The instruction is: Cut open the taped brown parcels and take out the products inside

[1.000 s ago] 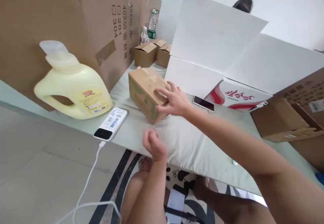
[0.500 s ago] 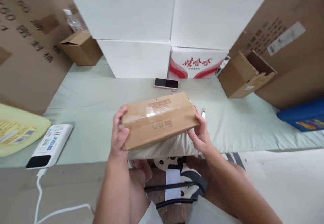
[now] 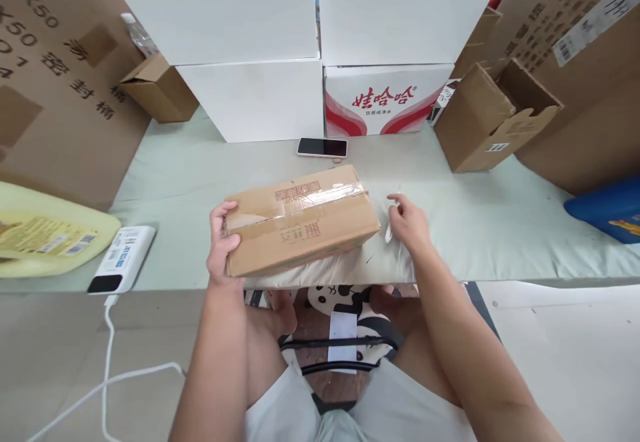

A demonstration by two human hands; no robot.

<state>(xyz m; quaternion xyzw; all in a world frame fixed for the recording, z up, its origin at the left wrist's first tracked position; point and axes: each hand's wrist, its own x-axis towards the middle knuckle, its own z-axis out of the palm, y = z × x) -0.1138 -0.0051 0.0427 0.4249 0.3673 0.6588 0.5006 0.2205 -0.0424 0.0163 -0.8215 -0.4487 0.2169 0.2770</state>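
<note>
A taped cardboard box with printed lettering is held at its left end by my left hand, thumb on the near side and fingers at the far side. The box is slightly turned, its right end farther away. My right hand, apart from the box, is closed on a slim white box cutter just right of it. Fingers hide much of the cutter. Behind the box lies a phone, screen up.
White cartons and a red-and-white carton line the back. An open cardboard box and a blue container stand right. On the left are a small carton, a yellow jug and a corded white power bank.
My right hand has let go of the box's right end and closed on the box cutter beside it. The left hand still holds the box. The camera view has shifted slightly.
</note>
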